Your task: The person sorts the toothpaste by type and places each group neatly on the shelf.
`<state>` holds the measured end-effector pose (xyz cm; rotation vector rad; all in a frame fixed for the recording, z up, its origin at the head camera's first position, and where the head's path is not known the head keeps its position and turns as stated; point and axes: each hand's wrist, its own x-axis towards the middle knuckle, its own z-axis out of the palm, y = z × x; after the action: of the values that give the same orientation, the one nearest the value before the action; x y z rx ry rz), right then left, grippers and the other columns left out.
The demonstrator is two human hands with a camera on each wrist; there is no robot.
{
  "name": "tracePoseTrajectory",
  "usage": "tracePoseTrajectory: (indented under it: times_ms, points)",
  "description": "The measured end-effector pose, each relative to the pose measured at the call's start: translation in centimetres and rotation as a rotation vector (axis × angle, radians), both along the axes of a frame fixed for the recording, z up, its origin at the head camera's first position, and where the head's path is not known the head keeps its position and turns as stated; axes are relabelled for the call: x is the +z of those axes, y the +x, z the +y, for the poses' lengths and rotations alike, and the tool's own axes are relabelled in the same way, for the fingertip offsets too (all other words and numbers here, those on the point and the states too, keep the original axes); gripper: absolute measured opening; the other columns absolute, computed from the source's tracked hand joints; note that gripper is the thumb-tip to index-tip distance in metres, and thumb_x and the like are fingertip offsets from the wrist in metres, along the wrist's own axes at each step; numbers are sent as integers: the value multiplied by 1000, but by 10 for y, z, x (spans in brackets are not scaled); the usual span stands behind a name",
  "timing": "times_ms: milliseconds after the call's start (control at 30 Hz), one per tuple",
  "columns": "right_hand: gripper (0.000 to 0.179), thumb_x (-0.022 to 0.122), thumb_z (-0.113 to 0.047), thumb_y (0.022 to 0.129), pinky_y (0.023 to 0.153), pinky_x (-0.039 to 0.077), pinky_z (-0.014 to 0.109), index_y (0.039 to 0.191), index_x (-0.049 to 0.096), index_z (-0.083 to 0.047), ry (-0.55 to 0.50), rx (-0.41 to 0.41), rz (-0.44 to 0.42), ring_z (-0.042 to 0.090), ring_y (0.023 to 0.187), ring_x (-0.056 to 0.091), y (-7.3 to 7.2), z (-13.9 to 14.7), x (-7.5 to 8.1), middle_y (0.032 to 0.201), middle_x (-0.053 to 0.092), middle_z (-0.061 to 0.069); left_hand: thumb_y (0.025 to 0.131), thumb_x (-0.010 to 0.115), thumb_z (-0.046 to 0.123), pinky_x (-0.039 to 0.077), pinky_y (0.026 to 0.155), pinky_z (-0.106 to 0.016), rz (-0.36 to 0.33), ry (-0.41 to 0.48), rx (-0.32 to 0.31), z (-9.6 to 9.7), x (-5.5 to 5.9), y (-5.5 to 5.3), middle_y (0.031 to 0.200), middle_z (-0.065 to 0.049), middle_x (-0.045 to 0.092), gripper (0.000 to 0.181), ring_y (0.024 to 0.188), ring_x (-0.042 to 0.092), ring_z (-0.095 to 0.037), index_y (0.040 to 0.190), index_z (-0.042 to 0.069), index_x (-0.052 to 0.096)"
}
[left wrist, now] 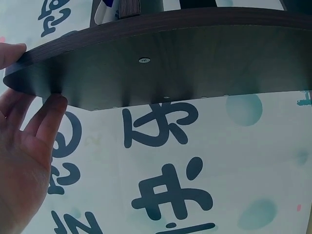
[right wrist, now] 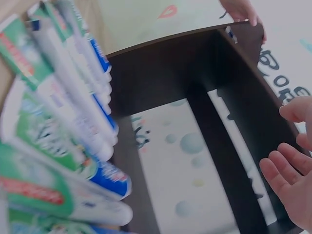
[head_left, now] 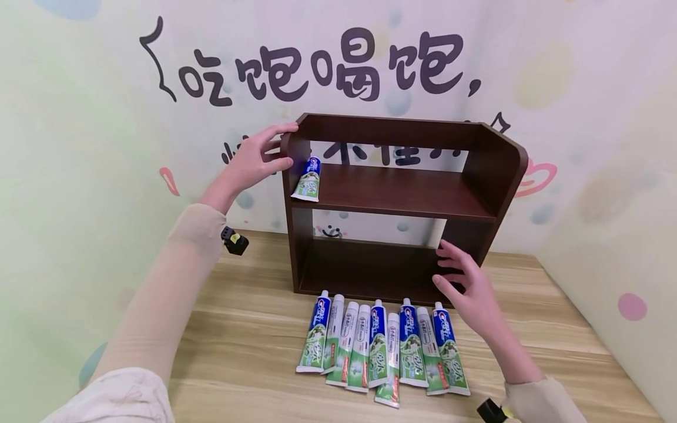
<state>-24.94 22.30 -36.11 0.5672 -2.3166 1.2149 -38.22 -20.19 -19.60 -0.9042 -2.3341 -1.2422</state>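
Note:
A dark brown two-tier wooden shelf (head_left: pixel 402 211) stands on the table. My left hand (head_left: pixel 259 157) holds the top corner of its left side panel, and in the left wrist view the fingers (left wrist: pixel 48 114) lie against that panel (left wrist: pixel 195 58). One blue, white and green toothpaste tube (head_left: pixel 308 179) stands cap-up on the upper tier, leaning at the left side. Before the shelf, several toothpaste tubes (head_left: pixel 378 346) lie in a row, caps toward it. My right hand (head_left: pixel 468 288), fingers loosely bent and apart, hovers in front of the lower tier's right side, holding nothing.
The pale wood-grain table (head_left: pixel 248 352) meets a decorated wall (head_left: pixel 222 35) with large dark characters behind the shelf. Another patterned wall (head_left: pixel 597 223) closes the right side. Small black devices (head_left: pixel 235 241) are worn at both wrists.

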Motion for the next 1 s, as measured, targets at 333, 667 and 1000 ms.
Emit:
tracePoseTrajectory:
  times_ms: [333,667,1000]
  points:
    - [71,69,-9,91,90,46,3,152,36,-23,75,-53,-22,-2,116,49,11,17,-31,141,53,11,91,66,5,44,112,-47,5,-6,9,1,0,0,157,-2,42,58,141,46,-35,146,10,46]
    - [76,72,-6,87,86,48,5,153,36,-18,83,-51,-51,-16,112,45,25,28,-51,139,54,13,91,65,3,44,112,-48,4,-9,7,1,0,1,158,-2,41,59,141,45,-36,146,12,46]
    - [77,73,-13,88,83,59,31,154,32,-13,125,-82,-173,-16,109,42,31,38,-71,141,51,16,92,65,5,45,112,-47,1,-11,14,2,0,2,158,-1,40,58,142,45,-34,146,12,45]
